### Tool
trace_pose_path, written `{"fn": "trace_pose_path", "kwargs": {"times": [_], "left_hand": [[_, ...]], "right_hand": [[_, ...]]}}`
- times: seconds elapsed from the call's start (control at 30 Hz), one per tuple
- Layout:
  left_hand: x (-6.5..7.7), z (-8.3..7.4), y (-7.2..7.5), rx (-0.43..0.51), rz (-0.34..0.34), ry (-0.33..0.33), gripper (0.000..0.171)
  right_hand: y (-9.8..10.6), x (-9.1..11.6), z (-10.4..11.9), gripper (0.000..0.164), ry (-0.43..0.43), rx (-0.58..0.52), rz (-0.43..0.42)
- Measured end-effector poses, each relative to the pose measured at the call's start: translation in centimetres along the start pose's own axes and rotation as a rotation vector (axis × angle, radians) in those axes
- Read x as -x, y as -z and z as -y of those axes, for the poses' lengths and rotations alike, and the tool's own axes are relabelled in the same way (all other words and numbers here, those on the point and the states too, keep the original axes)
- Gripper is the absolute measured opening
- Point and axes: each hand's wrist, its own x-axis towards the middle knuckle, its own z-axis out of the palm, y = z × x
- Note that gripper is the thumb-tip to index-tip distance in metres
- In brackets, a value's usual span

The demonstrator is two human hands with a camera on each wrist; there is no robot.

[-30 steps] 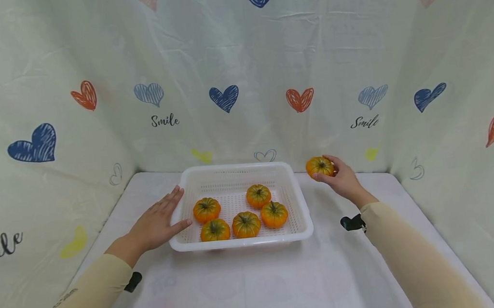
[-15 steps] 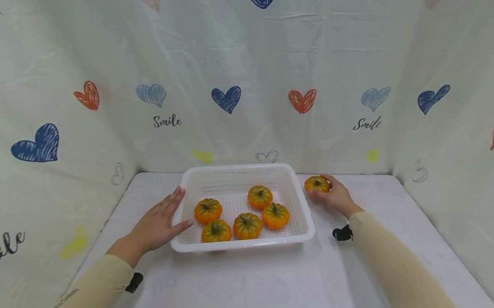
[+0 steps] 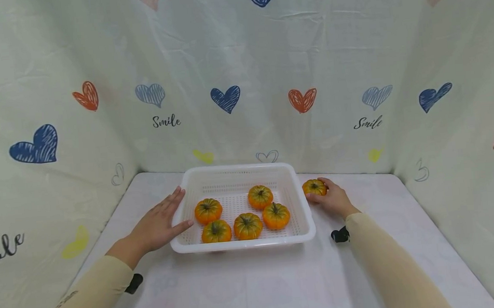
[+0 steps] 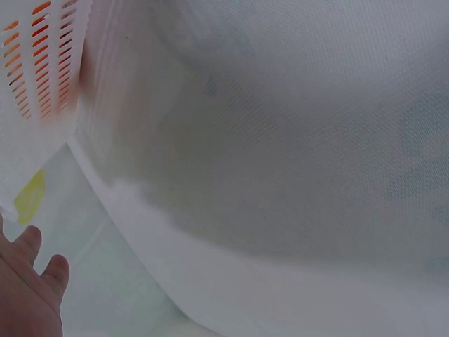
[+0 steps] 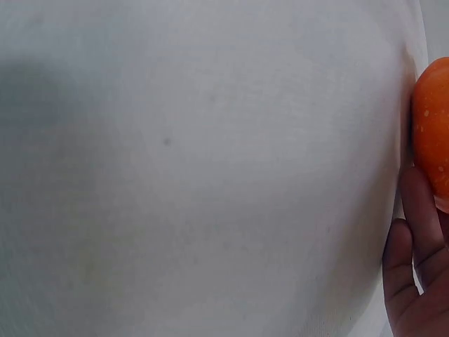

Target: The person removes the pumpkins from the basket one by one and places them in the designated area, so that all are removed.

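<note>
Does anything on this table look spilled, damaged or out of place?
Nothing looks spilled or damaged. One small, ribbed orange-and-green pumpkin is outside the rectangular white plastic basket that holds five others, but the right hand grips it, so nothing really stands out.

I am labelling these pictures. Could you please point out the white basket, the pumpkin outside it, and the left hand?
White basket [image 3: 243, 244]: head view, front rim.
Pumpkin outside the basket [image 3: 314, 187]: head view, ribbed top.
Left hand [image 3: 153, 229]: head view, back of the hand.
</note>
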Motion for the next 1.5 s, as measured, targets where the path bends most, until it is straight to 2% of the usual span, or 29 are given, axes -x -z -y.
{"fn": "trace_pose_path", "kwargs": {"times": [0.87,1.5], "left_hand": [[0.13,0.07,0.21,0.002,-0.007,-0.018,0.09],[0.11,0.26,-0.07,0.005,-0.012,-0.02,0.09]], "right_hand": [[0.07,-0.04,-0.33,0.112,-0.012,0.08,0.027],[0.19,0.05,-0.18,0.114,-0.041,0.068,0.038]]}}
